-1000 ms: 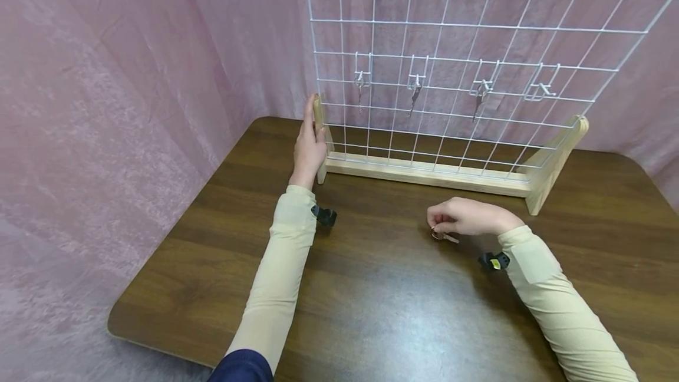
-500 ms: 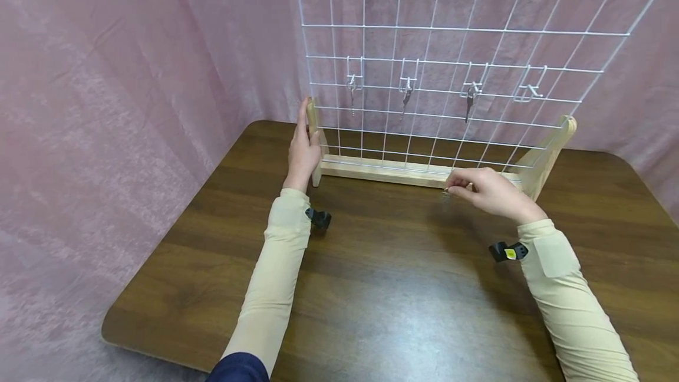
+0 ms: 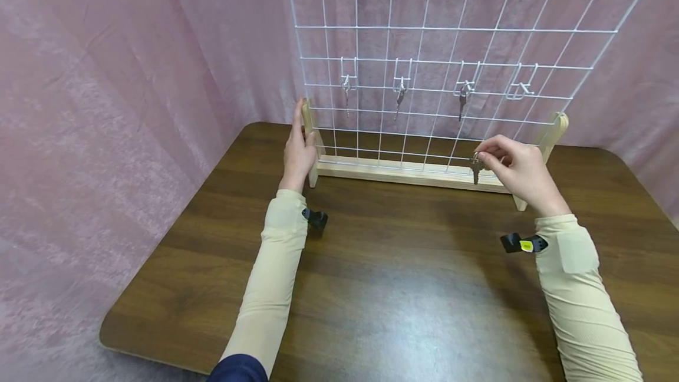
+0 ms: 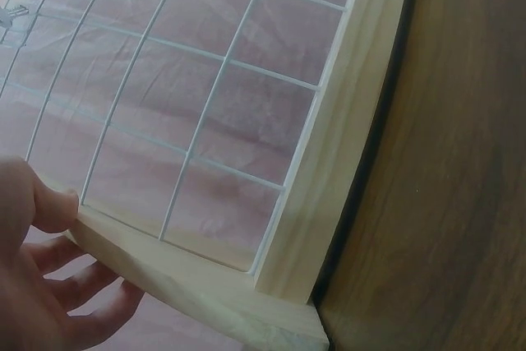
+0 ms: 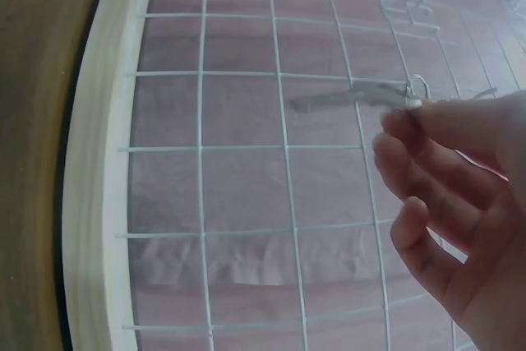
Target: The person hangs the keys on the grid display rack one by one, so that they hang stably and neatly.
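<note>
My left hand (image 3: 299,155) grips the left wooden upright (image 3: 306,115) of a stand, its thumb on one side and its fingers on the other in the left wrist view. The stand carries a white wire grid panel (image 3: 424,28). My right hand (image 3: 522,173) pinches a small metal key (image 3: 475,173) by its ring, with the blade hanging down in front of the grid's lower right part. In the right wrist view the key (image 5: 329,99) sticks out from thumb and fingertip. Above this hand, the rightmost white hook (image 3: 520,92) is bare.
Along the same row, a left key (image 3: 347,98), a middle key (image 3: 400,99) and a right key (image 3: 463,104) hang from hooks. Several more keys show at the top edge. The stand's base bar (image 3: 414,178) rests on a brown wooden table (image 3: 371,287), before a pink curtain (image 3: 159,75).
My right hand has lifted the key off the tabletop and carried it up and right toward the grid. My left hand stays on the upright; the head view has shifted slightly.
</note>
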The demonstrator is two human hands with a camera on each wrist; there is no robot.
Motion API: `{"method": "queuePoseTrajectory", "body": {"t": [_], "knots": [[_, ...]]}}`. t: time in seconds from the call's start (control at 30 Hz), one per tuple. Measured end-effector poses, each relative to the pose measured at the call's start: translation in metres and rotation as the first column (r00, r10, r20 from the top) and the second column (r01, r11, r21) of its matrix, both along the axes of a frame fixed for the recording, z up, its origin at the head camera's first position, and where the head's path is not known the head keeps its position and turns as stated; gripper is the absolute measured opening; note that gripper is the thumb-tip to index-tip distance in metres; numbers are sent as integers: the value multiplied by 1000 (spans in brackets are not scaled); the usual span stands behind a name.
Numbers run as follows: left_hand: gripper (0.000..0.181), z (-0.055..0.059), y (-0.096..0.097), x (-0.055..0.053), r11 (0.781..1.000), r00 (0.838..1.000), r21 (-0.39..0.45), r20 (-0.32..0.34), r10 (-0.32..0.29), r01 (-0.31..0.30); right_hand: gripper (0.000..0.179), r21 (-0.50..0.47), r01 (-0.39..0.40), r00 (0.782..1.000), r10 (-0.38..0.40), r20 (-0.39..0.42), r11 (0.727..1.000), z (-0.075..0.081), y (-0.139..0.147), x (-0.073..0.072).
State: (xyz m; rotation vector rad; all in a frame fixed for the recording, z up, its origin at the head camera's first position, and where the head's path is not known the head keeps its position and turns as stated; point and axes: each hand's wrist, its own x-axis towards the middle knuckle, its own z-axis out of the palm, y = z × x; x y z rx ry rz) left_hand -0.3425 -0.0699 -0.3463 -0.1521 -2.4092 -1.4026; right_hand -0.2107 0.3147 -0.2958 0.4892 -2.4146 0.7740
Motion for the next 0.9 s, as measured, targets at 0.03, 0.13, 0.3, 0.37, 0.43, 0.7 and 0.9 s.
{"method": "queuePoseTrajectory", "body": {"t": [0.03,0.13,0.3,0.37,0.43,0.7,0.9], "knots": [[79,-1,0,0,1000,1000,0,0,1,-1,7,-16,11,1000,-11,-13,1000,0,0,0],[79,-2,-1,1,1000,1000,1,10,7,-7,8,-61,29,999,-31,-33,998,3,0,4],[78,-2,-1,2,1000,1000,6,14,2,-2,11,-95,38,996,-46,-83,995,12,-5,12],[78,-1,0,1,1000,1000,10,6,-1,0,11,-96,41,992,-52,-113,994,16,-6,13],[78,0,0,2,1000,1000,10,5,0,0,11,-92,52,986,-65,-154,994,21,-6,15],[77,1,0,3,1000,1000,-5,23,11,-11,11,-180,112,955,-156,-251,977,48,10,21],[77,3,0,4,1000,1000,3,12,10,-11,17,-233,162,942,-221,-254,959,69,18,12]]}}
